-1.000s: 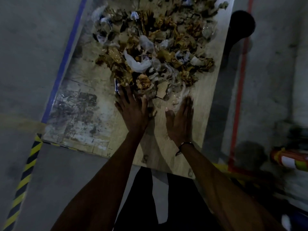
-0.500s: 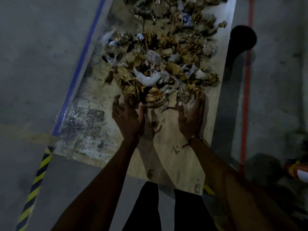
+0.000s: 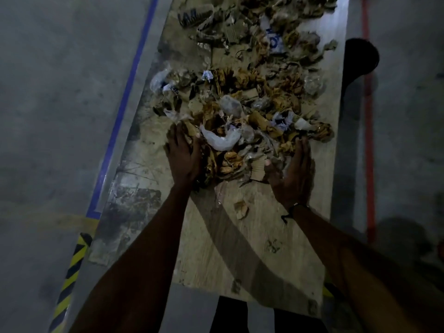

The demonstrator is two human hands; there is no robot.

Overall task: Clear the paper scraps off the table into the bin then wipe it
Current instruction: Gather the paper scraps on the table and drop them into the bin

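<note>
Left hand [image 3: 183, 156] and right hand [image 3: 292, 173], apart with fingers straight, pressed either side of crumpled brown-and-white paper scrap pile [image 3: 242, 131] mid-surface; loose pieces could spill over the right edge.

table: [image 3: 240, 248] long pale wood-look top, worn and stained dark at its near left corner
scraps: [image 3: 242, 121] big heap of crumpled brown and white paper and clear plastic across the middle, a second spread at the far end
stray scrap: [image 3: 241, 209] small brown piece, alone just before the heap
</note>
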